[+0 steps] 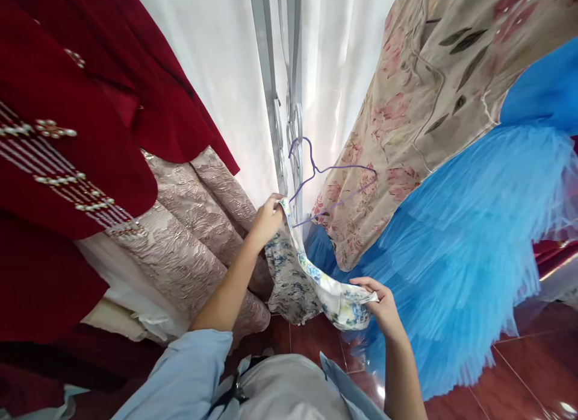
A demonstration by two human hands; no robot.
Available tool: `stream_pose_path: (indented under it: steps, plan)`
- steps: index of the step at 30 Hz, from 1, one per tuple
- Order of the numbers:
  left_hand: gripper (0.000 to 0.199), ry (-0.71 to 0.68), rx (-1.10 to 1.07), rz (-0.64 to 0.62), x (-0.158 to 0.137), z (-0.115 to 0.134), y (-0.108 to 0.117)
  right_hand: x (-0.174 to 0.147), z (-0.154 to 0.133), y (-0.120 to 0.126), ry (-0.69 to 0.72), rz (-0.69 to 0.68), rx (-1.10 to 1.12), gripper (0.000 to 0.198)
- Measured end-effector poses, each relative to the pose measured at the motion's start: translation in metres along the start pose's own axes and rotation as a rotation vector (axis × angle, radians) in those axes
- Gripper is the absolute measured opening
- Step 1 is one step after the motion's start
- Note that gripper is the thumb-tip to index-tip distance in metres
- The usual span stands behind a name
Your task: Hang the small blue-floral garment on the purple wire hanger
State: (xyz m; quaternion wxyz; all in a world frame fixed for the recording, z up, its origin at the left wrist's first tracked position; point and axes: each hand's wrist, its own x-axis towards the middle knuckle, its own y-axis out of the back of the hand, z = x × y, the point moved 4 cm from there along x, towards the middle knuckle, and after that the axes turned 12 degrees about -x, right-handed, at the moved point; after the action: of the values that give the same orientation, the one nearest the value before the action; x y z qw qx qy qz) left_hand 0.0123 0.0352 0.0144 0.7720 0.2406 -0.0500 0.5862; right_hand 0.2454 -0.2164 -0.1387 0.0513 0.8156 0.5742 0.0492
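A white garment with a blue and yellow floral print [316, 275] hangs in front of me, its upper edge stretched between my two hands. My left hand [270, 218] pinches one end of that edge, close to a purple wire hanger [345, 167]. With its fingers closed, my right hand [379, 299] grips the other end, lower and to the right. The hanger hooks onto a grey metal rack [295, 115]; its left corner is by the garment's end near my left hand. Whether the garment is still on the hanger, I cannot tell.
On the left hang a dark red beaded garment [112, 125] and a pinkish textured one [189, 221]. To the right are a beige floral garment [397, 125] and a blue tulle dress [456, 239]. White curtains [217, 52] hang behind the rack, above a reddish tiled floor [537, 354].
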Motion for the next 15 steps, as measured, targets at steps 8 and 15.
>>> stream_pose_path:
  steps: [8, 15]
  plan:
    - [0.017, -0.103, 0.102, 0.088, 0.002, 0.027, 0.072, 0.103, -0.011, 0.071, 0.151, 0.254, -0.060, 0.025]
    - [0.029, -0.108, 0.045, 0.043, 0.018, 0.024, 0.081, 0.227, -0.112, 0.086, 0.385, 0.306, -0.104, 0.032]
